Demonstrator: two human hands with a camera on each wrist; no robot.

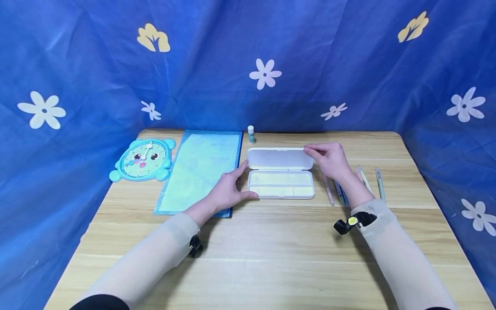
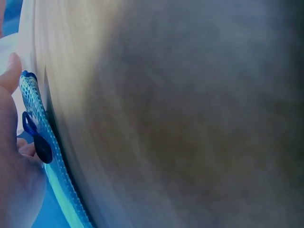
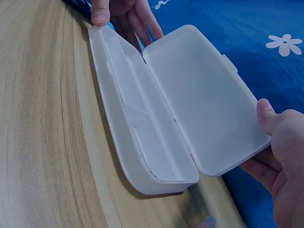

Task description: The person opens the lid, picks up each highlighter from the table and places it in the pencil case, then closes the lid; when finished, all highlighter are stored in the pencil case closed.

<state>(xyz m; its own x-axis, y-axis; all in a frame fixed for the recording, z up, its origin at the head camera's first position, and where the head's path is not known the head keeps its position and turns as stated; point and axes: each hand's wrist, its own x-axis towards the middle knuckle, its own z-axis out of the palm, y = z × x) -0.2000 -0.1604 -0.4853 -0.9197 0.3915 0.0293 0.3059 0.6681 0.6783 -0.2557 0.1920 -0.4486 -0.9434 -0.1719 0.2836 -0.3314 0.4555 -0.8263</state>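
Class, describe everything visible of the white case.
The white case looks plastic, long and round-cornered. Hinged lengthwise, it stands open, its lid raised with an edge tab showing, its shallow base on the table. Inside are one long rear compartment and two front ones, with no contents visible. The left hand holds the base's left end; the right hand grips the lid's upper right corner.
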